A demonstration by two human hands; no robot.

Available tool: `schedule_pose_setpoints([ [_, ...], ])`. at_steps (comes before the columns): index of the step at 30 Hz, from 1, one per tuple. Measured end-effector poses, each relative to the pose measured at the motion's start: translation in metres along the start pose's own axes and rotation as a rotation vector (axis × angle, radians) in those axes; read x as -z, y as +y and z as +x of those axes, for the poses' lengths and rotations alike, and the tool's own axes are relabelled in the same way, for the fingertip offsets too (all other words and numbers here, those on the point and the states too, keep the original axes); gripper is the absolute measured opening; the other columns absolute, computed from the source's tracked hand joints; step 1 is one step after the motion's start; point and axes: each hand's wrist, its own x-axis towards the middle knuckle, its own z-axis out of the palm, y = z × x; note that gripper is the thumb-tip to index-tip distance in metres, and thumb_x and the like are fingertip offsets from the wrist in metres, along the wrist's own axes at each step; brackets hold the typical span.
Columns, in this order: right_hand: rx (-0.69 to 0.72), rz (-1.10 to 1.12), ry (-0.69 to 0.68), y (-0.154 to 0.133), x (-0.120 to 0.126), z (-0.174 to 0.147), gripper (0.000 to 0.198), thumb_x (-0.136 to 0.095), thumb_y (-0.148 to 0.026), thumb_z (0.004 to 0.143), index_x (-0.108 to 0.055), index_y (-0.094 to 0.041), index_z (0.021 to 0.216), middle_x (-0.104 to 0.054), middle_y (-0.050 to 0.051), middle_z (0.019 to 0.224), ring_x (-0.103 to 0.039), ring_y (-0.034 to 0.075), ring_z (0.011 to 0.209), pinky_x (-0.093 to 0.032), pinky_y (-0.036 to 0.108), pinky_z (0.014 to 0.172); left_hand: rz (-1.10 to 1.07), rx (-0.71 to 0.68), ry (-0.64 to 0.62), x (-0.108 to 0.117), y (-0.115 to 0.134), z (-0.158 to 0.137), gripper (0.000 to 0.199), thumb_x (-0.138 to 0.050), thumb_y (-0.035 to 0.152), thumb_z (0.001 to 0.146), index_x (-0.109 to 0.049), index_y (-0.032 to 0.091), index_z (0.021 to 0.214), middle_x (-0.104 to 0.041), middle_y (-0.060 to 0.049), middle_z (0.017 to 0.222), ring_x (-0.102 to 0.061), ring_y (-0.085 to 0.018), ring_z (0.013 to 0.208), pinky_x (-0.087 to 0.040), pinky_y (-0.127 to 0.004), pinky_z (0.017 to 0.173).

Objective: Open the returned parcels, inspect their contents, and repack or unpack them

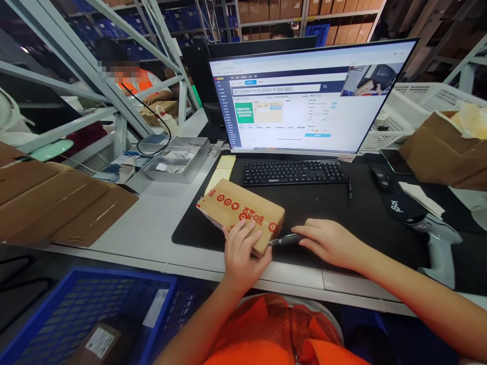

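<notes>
A small brown cardboard box (243, 205) with red printing lies on the black desk mat (323, 208). My left hand (243, 248) is on its near side, fingers over the top and thumb near the close corner, gripping it. My right hand (329, 241) is wrapped around the dark handle of a utility knife (289, 239). The blade points left and reaches the box's right end, near the lower corner. Whether the blade has gone into the cardboard cannot be made out.
Behind the box stand a keyboard (294, 173) and a monitor (304, 116). A barcode scanner (441, 248) and a mouse (379, 178) are at right. Left are a grey parts tray (178, 159) and large cartons (57, 203). A blue crate (76, 289) sits below; a co-worker (142, 83) is beyond.
</notes>
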Motion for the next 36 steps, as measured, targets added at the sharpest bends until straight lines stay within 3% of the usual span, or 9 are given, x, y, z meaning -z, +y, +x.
schedule_pose_setpoints([
  [5,0.028,-0.028,0.04,0.008,-0.007,0.0,0.035,-0.046,-0.035,0.106,-0.066,-0.017,0.127,-0.067,0.006,0.088,-0.065,0.019,0.077,-0.05,0.03,0.067,0.002,0.0,-0.021,-0.003,-0.001,0.003,0.037,-0.078,0.02,0.078,-0.061,0.017,0.111,-0.072,-0.018,0.119,-0.06,-0.035,0.127,-0.028,-0.063,0.119],
  [8,0.016,-0.064,0.067,0.036,-0.008,0.002,0.037,-0.046,-0.037,0.105,-0.066,-0.018,0.13,-0.07,0.008,0.092,-0.067,0.021,0.081,-0.053,0.033,0.072,0.0,0.001,-0.035,-0.004,-0.002,0.003,0.037,-0.077,0.02,0.079,-0.06,0.017,0.112,-0.071,-0.019,0.121,-0.06,-0.035,0.127,-0.028,-0.064,0.118],
  [12,-0.311,-0.125,0.23,0.095,0.003,-0.003,0.04,-0.046,-0.036,0.103,-0.068,-0.015,0.128,-0.075,0.014,0.113,-0.071,0.028,0.101,-0.057,0.041,0.088,0.009,-0.009,-0.005,0.001,-0.001,-0.004,0.036,-0.077,0.02,0.078,-0.06,0.016,0.11,-0.071,-0.019,0.12,-0.06,-0.035,0.127,-0.029,-0.065,0.117],
  [14,-0.398,-0.164,0.286,0.108,0.009,-0.01,0.041,-0.047,-0.036,0.103,-0.069,-0.013,0.128,-0.074,0.015,0.117,-0.07,0.031,0.106,-0.056,0.045,0.092,0.019,-0.001,-0.015,0.005,0.001,-0.006,0.036,-0.077,0.019,0.079,-0.06,0.016,0.11,-0.07,-0.02,0.121,-0.059,-0.036,0.128,-0.029,-0.066,0.117],
  [16,-0.357,-0.161,0.255,0.095,0.011,-0.017,0.041,-0.047,-0.037,0.103,-0.068,-0.013,0.129,-0.074,0.014,0.113,-0.071,0.03,0.101,-0.057,0.043,0.089,0.032,0.018,-0.037,0.007,0.003,-0.004,0.033,-0.076,0.02,0.08,-0.06,0.017,0.109,-0.071,-0.02,0.121,-0.06,-0.037,0.127,-0.029,-0.068,0.116],
  [18,-0.249,-0.13,0.177,0.064,0.007,-0.022,0.039,-0.046,-0.036,0.104,-0.068,-0.016,0.129,-0.074,0.011,0.104,-0.072,0.025,0.091,-0.057,0.037,0.081,0.043,0.032,-0.043,0.008,0.005,0.003,0.028,-0.074,0.022,0.08,-0.062,0.018,0.105,-0.073,-0.017,0.116,-0.064,-0.036,0.122,-0.031,-0.067,0.115],
  [21,-0.108,-0.083,0.106,0.014,-0.002,-0.023,0.037,-0.046,-0.034,0.105,-0.067,-0.018,0.13,-0.071,0.008,0.094,-0.069,0.02,0.08,-0.054,0.031,0.071,0.048,0.006,-0.039,0.006,0.004,0.015,0.022,-0.073,0.022,0.08,-0.063,0.019,0.098,-0.076,-0.014,0.11,-0.07,-0.033,0.112,-0.041,-0.06,0.111],
  [23,-0.059,-0.066,0.097,-0.004,-0.006,-0.02,0.037,-0.046,-0.034,0.105,-0.067,-0.017,0.13,-0.069,0.007,0.09,-0.067,0.019,0.077,-0.052,0.03,0.068,0.054,-0.036,-0.041,0.005,0.002,0.02,0.021,-0.073,0.022,0.079,-0.063,0.018,0.097,-0.077,-0.015,0.108,-0.072,-0.032,0.109,-0.047,-0.055,0.107],
  [36,-0.009,-0.069,0.183,0.015,-0.008,-0.009,0.037,-0.045,-0.035,0.106,-0.066,-0.015,0.13,-0.068,0.007,0.089,-0.065,0.017,0.075,-0.048,0.029,0.067,0.077,-0.072,-0.084,0.006,0.004,0.023,0.015,-0.069,0.021,0.082,-0.063,0.017,0.096,-0.077,-0.016,0.106,-0.073,-0.034,0.109,-0.05,-0.052,0.103],
])
